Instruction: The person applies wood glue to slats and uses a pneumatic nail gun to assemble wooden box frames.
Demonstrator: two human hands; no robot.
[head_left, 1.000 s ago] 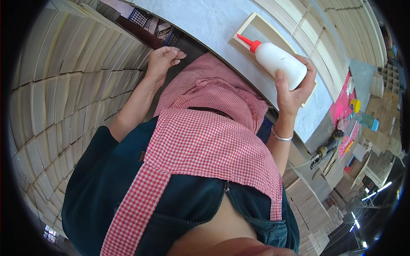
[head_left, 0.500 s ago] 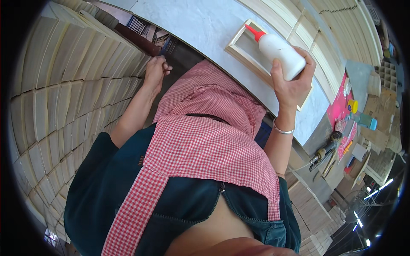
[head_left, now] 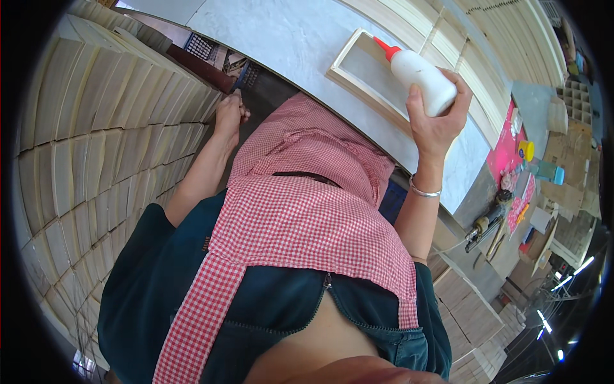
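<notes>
My right hand [head_left: 441,121] is wrapped round a white squeeze glue bottle [head_left: 422,80] with a red pointed nozzle. The bottle is tilted, its nozzle pointing up and left above a shallow wooden frame [head_left: 338,72]. That frame is a long rectangle lying on the pale marbled tabletop [head_left: 268,35]; its right part is hidden behind my hand and the bottle. Over on the left, my left hand [head_left: 230,116] hangs beside the stacked wooden pieces, below table level. Its fingers are curled together, and whatever may be in them is hidden.
Tall stacks of wooden pieces [head_left: 96,160] rise close on my left. Long pale wooden strips [head_left: 476,89] lie along the table's far side. Blue plastic crates [head_left: 201,48] sit under the table edge. Rightward are a pink cloth [head_left: 502,150], a yellow tub [head_left: 526,151] and a tool [head_left: 489,221].
The view has shifted slightly. The nozzle now sits a little farther right over the wooden frame. My left hand has turned slightly, its fingers still curled.
</notes>
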